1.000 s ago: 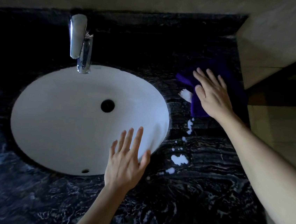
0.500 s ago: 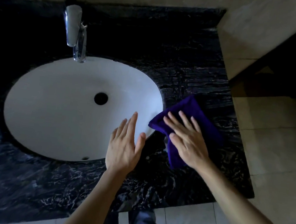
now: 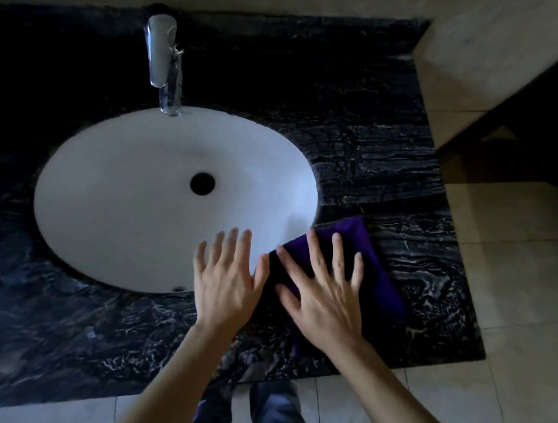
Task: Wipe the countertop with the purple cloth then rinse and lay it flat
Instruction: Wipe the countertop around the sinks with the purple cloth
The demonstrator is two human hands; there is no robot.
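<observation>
The purple cloth [image 3: 379, 273] lies folded on the black marbled countertop [image 3: 396, 161], just right of the sink's front right rim. My right hand [image 3: 324, 295] presses flat on the cloth with fingers spread, covering its left half. My left hand [image 3: 225, 281] is open with fingers apart, held over the front right edge of the white oval sink [image 3: 127, 202], its thumb close to the cloth's left corner.
A chrome faucet [image 3: 164, 58] stands behind the sink, with no water running. The sink's dark drain [image 3: 202, 183] sits near the middle. The counter ends at a beige wall on the right, with tiled floor [image 3: 519, 305] beside and below it.
My right hand has dragged the cloth from the far right of the counter toward me and the sink rim. The white spots on the counter no longer show. My left hand stayed near the rim.
</observation>
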